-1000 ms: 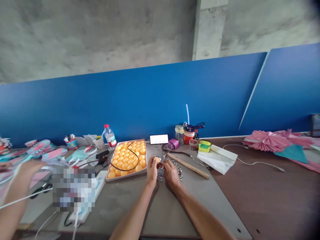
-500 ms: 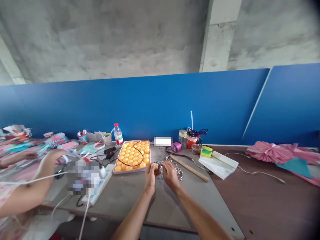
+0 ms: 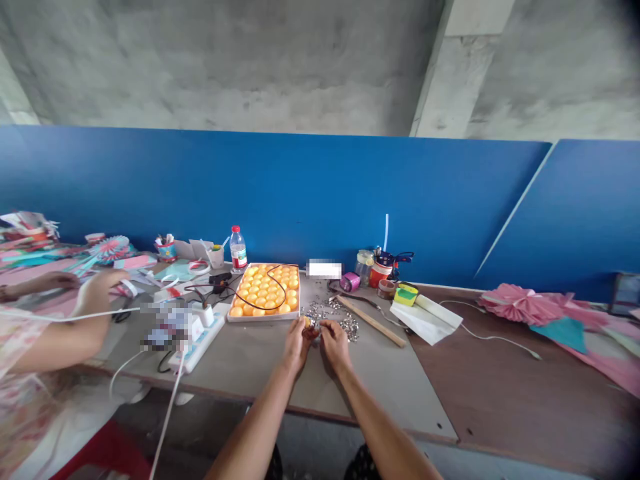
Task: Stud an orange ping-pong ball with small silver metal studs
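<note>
So the left hand [image 3: 297,343] has its fingers wrapped around a little orange ball [image 3: 307,321], a bit in from the front edge of the worktop [image 3: 270,357], around the middle. The right hand [image 3: 334,341] is just beside it, fingertips drawn in narrow, but it's too small to tell if they're pinching anything. Loose metal bits [image 3: 351,328] are scattered beyond and to the right of the hands, and a wooden handle [image 3: 371,321] lies slantwise on that same side, near end angled toward the front right corner. Over to the left, set toward the back edge, there's a tray [image 3: 264,319] full of orange balls [image 3: 267,288] with a dark cord [image 3: 285,293] across it. Bottle [image 3: 239,253] stands behind its back left corner. Power strip [image 3: 206,340] is near the front edge further left, with a co-worker's arm [image 3: 93,327] past it.
</note>
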### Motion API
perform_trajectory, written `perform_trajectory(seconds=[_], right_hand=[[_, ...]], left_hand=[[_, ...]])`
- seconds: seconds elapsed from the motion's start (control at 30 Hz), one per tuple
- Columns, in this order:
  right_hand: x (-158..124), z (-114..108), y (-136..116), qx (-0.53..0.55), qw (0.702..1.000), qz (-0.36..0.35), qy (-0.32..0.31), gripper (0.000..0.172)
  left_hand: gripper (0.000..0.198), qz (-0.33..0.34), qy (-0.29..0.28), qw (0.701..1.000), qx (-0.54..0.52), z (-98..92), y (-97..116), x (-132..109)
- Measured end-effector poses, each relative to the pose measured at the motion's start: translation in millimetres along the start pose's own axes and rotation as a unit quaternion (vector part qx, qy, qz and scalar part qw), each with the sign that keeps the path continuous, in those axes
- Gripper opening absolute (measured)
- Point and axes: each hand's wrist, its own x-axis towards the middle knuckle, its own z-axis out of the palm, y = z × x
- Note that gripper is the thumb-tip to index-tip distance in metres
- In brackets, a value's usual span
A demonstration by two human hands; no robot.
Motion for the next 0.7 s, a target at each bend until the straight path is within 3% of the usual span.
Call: perform_trajectory(seconds=[0.13, 0.27, 0.37, 0.5, 0.7], right_hand=[[1.5, 0.6, 4.7, 0.088, 0.993, 0.067, -0.041, 0.021], [7.7, -3.4, 8.2, 0.195, 0.976, 0.1, -0.007, 0.022], [9.3, -5.4, 6.6, 0.275, 0.954, 0.118, -0.03, 0.024], [6.2, -4.5, 4.2, 0.288, 0.94, 0.151, -0.098, 0.024], [4.9, -4.7, 3.3, 0.298, 0.933, 0.177, -0.099, 0.025]], left_hand=[[0.033, -0.022, -0.016, 1.0, -0.012, -2.7, 0.9, 1.1], [0.033, -0.03, -0.017, 0.999, -0.011, -4.7, 3.4, 1.1], [0.036, -0.029, -0.024, 0.999, -0.001, -5.8, 3.5, 1.2], [0.042, -0.02, -0.026, 0.999, 0.009, -7.7, -0.4, 3.0], [0.048, -0.008, -0.024, 0.999, 0.03, -10.1, -8.0, 6.3]])
